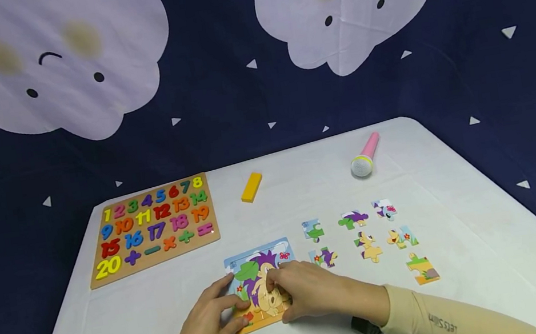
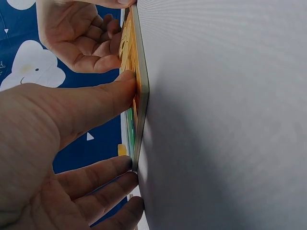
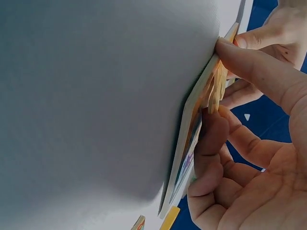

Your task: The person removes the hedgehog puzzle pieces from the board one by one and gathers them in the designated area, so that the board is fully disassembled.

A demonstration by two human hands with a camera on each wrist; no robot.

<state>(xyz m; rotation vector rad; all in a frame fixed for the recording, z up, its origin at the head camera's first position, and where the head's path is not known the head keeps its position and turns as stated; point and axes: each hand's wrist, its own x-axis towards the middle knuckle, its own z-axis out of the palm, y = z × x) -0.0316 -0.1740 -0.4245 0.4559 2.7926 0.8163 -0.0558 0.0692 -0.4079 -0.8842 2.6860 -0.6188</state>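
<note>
A hedgehog jigsaw board (image 1: 256, 251) lies on the white table. My left hand (image 1: 207, 325) holds it at its left side, thumb on the near corner and fingertips along the edge. My right hand (image 1: 314, 288) bends over the board's right part. In the right wrist view its curled fingers and thumb pinch a tan puzzle piece (image 3: 218, 88), tilted up from the board; the thumb tip is by the board's edge. Right of the board lie several loose pieces, among them a hedgehog-body piece (image 1: 368, 248), a purple-and-green piece (image 1: 354, 219) and an orange-and-green piece (image 1: 422, 269).
A wooden number board (image 1: 156, 253) stands at the table's left back. A yellow block (image 1: 251, 187) lies behind the jigsaw board. A pink toy microphone (image 1: 366, 157) is at the back right. A dark blue cloth (image 1: 217, 70) with clouds hangs behind the table.
</note>
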